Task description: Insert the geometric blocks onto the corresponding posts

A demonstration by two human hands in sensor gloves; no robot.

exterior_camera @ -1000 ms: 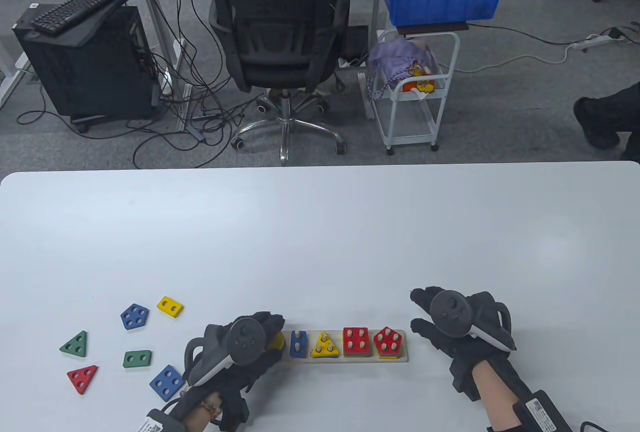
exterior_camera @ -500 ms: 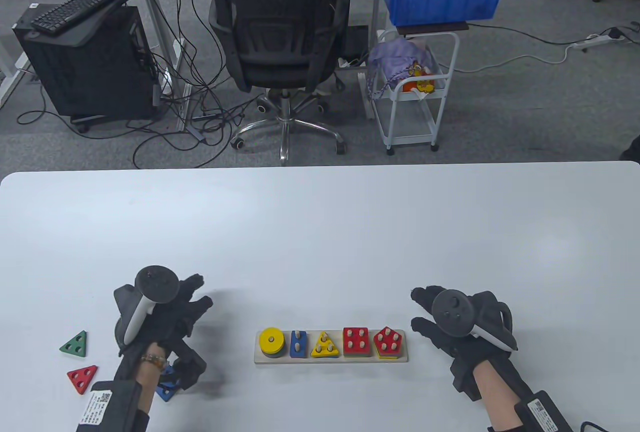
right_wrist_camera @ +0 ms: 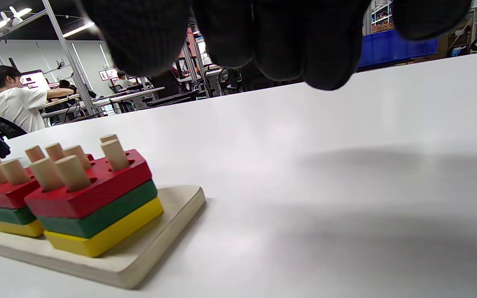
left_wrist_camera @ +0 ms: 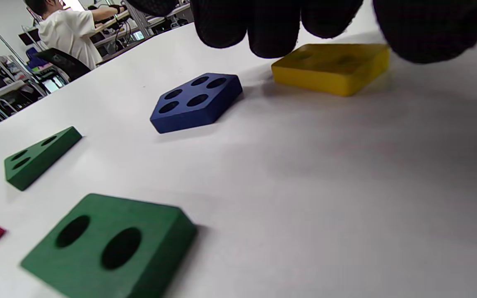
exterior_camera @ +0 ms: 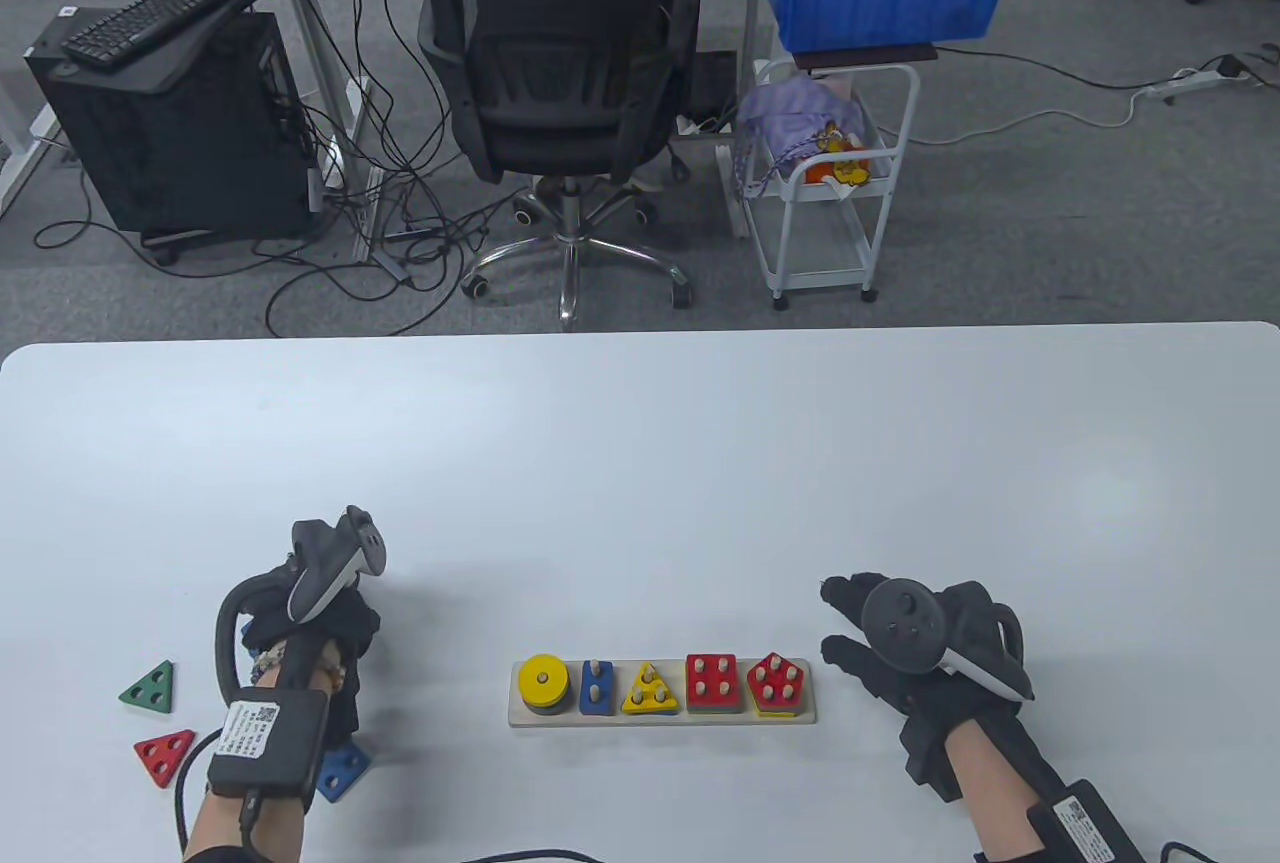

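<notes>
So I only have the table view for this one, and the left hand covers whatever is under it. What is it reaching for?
Observer: In the left wrist view, the left hand has its fingertips right at a yellow rectangular wooden block that lies flat on the table. I cannot tell if they touch it.
Operator: Anything else hidden there?
Observer: A blue pentagon block lies beside the yellow one, apart from it.
Operator: How deep is the pentagon stack?
Observer: The right wrist view shows three layers: red pentagon block on green pentagon block on yellow pentagon block.
</notes>
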